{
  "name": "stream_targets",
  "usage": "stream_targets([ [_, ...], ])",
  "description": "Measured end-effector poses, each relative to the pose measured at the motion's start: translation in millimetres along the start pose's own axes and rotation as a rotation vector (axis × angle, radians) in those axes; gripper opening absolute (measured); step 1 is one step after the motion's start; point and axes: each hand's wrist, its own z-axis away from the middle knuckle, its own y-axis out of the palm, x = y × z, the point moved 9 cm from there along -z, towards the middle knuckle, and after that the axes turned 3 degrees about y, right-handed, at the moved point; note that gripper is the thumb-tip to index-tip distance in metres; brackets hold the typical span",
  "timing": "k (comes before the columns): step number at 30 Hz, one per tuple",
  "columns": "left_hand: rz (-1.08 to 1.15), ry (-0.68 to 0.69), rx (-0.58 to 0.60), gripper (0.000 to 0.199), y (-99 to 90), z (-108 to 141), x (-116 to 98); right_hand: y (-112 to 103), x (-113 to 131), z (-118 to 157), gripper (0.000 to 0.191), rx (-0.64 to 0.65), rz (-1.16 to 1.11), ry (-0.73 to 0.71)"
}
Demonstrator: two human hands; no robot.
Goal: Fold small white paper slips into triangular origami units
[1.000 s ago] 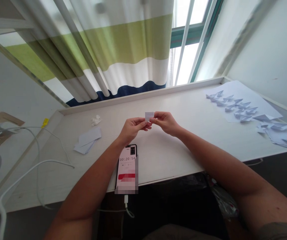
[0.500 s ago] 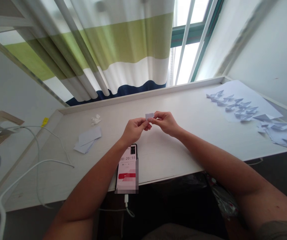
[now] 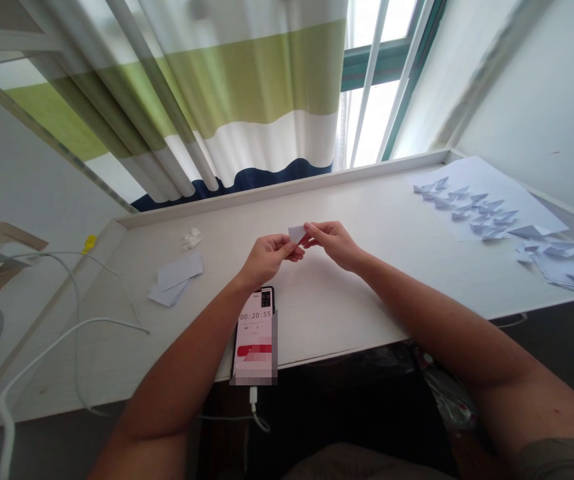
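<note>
While the left hand (image 3: 263,259) pinches the lower edge of a small white paper (image 3: 297,233) between thumb and fingers, the right hand (image 3: 335,244) has its thumb and fingertips closed on the paper's right side; the paper is held up between the two hands, above the middle of a white desk (image 3: 337,313), its far part showing past the fingers and the rest hidden by them; just below the left wrist lies a phone (image 3: 254,333), partly covered by the forearm, its screen reading 00:20:55 and a white plug (image 3: 253,396) at its near end; to the left of the hands rest a few overlapping paper slips (image 3: 180,270), with a crumpled white scrap (image 3: 192,239) just beyond them; farther left, white cables (image 3: 74,333) loop across the desk; well to the right, folded paper pieces (image 3: 487,207) stand in rows, most of them on a large white sheet (image 3: 511,190); behind the desk hangs a curtain (image 3: 267,80) banded in white, green and dark blue, beside a window (image 3: 379,113).
</note>
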Motion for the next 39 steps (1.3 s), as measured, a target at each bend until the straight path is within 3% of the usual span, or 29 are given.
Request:
stream_targets([
  [4,0.026,-0.033,-0.015,0.042,-3.5,0,2,1,3,1,0.065,0.014,0.005,0.012],
  [9,0.042,-0.055,0.025,0.05,0.0,0,5,-3,15,4,0.057,-0.091,0.217,-0.103],
  [14,0.001,-0.079,0.048,0.053,2.1,0,9,-9,10,4,0.048,-0.166,0.297,-0.051],
  [23,0.018,-0.113,0.076,0.045,4.0,2,9,-6,13,7,0.041,-0.185,0.311,-0.06],
  [30,0.099,-0.172,0.1,0.044,3.6,2,15,-2,13,6,0.042,-0.113,0.253,-0.071],
  [39,-0.03,-0.029,0.033,0.052,-0.1,2,-1,2,17,7,0.046,-0.083,0.284,-0.108],
])
